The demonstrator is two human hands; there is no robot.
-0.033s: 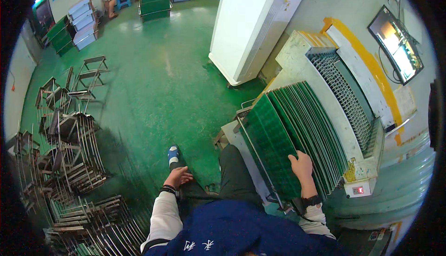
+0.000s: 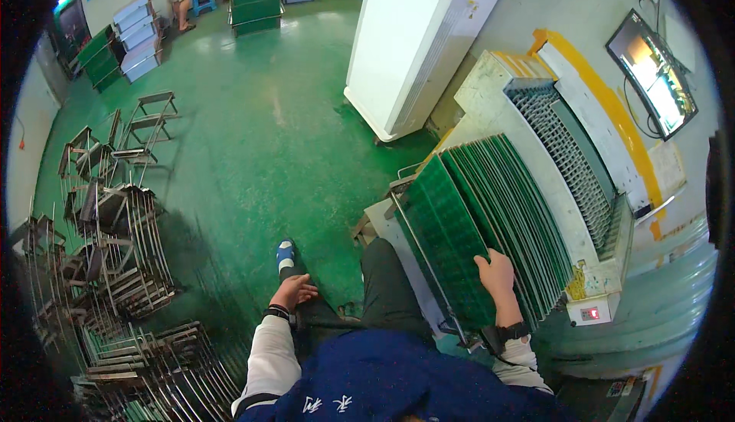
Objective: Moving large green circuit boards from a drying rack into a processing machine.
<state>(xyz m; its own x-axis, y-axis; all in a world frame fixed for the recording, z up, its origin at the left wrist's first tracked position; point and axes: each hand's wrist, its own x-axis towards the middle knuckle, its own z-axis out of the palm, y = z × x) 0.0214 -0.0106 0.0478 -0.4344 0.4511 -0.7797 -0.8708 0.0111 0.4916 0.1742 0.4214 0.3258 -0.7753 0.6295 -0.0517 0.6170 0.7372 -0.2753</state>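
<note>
Over to the metal rack point(image 2: 401, 182), centre right: holds green panels point(image 2: 444, 223) in a row! Onto the green floor point(image 2: 253, 116): carries metal frames point(image 2: 93, 261) at left, a white cabinet point(image 2: 406, 32) at upper centre.

Fairly bright, cool light is spread across the scene, and pale glare is reflected off the green floor point(image 2: 245, 154). The wall screen point(image 2: 652, 78) is partly blown out to white. Shadow is gathered beside the metal racks point(image 2: 94, 261). Straight edges are bowed, and the corners are blacked out.
</note>
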